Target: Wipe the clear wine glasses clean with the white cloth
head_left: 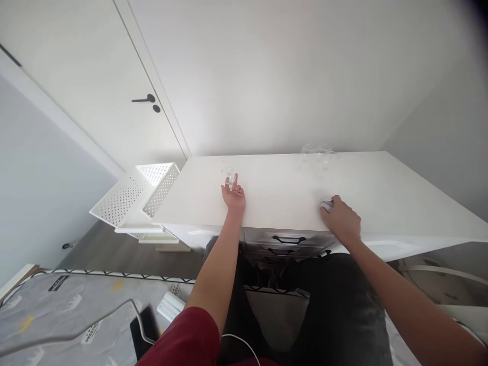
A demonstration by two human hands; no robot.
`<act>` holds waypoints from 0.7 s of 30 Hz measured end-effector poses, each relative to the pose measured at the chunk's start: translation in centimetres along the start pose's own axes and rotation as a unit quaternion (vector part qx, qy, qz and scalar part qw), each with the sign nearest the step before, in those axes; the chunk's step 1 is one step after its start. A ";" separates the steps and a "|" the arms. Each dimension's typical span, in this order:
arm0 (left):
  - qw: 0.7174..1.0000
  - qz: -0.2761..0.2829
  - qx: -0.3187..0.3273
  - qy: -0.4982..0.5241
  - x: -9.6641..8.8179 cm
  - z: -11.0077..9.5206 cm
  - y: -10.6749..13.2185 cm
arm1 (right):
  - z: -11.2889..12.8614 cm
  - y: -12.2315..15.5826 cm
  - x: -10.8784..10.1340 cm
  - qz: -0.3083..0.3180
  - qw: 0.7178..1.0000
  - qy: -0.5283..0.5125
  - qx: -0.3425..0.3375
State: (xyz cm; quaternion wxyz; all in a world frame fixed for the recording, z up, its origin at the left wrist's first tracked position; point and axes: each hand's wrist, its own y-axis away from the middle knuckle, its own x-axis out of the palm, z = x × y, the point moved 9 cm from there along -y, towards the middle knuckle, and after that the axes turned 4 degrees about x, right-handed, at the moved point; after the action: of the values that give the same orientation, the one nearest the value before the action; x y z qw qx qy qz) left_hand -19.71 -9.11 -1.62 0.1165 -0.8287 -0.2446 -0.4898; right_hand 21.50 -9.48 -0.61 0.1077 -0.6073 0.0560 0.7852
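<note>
While left hand (234, 197) grasps glass (229, 173), right hand (343, 218) clutching pale object (327, 205), white countertop (278, 198), door (87, 76)

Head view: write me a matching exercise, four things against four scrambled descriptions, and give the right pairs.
Things
1. Left hand
2. Right hand
3. Door handle
4. Perforated rack

Descriptions
A. Black, on the white door
B. Closed around a small pale item
C. White, beside the left end of the cabinet top
D. Palm up, fingers at a clear glass

Pairs: 1-D, 2-B, 3-A, 4-C
</note>
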 end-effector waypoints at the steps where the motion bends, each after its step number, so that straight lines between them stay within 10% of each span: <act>1: 1.000 0.004 -0.005 -0.004 0.0 0.1 -0.2 | 0.0 -0.1 0.0 -0.003 1.000 -0.005 -0.002; 21: 0.999 0.003 0.021 -0.047 0.0 0.7 -2.9 | 0.3 -0.1 -1.2 -0.030 0.996 -0.052 -0.066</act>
State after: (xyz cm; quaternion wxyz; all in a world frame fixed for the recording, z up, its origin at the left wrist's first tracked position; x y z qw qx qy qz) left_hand -20.75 -6.31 -2.13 0.1240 -0.8488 -0.2574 -0.4449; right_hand 21.57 -9.46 0.64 0.0937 -0.5725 -0.0201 0.8143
